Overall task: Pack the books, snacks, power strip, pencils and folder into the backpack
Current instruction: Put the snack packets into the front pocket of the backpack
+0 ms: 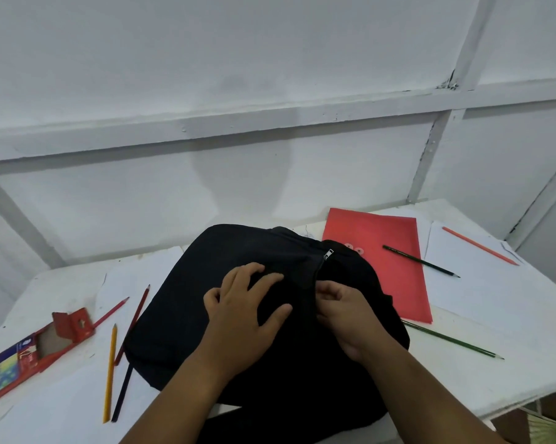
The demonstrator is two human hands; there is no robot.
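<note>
Pressing our left hand (243,310), fingers spread and released, flat on black fabric backpack (206,299) lying mid white table (510,373). Our right hand (347,315) pinches fabric by zipper seam (metal pull (328,254) just beyond). Flat red folder (382,251) touches backpack's right side; loose coloured pencils (111,370) both sides.

Black backpack (225,302) flat on the white table (494,315), my left hand (244,312) spread on it w/ fingers splayed, right hand (344,312) curled at the zipper line. Red folder (385,251) just beside it, pencils (110,373) scattered both sides, open pencil box (30,350) far left.
</note>
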